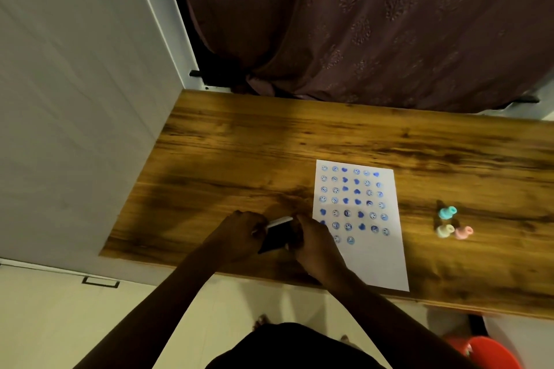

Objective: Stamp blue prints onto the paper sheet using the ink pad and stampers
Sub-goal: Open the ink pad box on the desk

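On the grained wooden table (239, 141), both hands, left hand (239, 232) and right hand (311, 238), curl closed around the dark rectangular ink pad (277, 238), just left of the print-covered paper sheet (362, 228), three plastic stampers (449, 223) standing far right.

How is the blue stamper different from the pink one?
The blue stamper is teal-blue; the pink stamper is pale pink. The blue stamper sits farther from the person; the pink stamper sits nearer, beside a cream stamper. Both are small, rest on the wooden table right of the paper sheet, and neither is held.
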Motion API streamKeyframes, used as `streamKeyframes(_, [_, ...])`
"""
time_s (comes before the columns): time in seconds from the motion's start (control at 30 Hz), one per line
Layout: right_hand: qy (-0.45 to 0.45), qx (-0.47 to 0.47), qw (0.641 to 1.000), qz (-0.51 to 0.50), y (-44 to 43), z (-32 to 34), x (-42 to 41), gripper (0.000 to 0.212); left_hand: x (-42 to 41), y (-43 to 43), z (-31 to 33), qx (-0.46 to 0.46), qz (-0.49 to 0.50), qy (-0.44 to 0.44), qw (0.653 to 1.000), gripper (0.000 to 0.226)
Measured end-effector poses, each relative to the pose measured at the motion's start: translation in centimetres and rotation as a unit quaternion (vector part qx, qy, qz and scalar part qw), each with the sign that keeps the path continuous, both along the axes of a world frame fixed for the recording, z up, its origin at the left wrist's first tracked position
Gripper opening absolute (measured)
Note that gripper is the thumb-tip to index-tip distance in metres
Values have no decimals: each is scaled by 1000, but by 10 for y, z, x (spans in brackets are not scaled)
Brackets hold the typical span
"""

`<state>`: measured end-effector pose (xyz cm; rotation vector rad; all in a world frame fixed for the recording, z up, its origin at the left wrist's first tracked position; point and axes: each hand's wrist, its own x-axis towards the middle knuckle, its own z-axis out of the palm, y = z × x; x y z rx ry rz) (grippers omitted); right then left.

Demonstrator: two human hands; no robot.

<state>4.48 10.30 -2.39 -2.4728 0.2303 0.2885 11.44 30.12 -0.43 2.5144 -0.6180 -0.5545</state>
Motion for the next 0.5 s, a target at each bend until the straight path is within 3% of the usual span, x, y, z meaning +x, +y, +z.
streamKeyframes(0.27, [12, -22, 1000, -6, 2, 1, 2, 70, 24, 4, -11, -18, 30, 11, 999, 33])
streamKeyframes(0.5, [13, 3, 1000, 0, 0, 3, 2, 70, 35, 9, -23, -34, 20, -42, 998, 41])
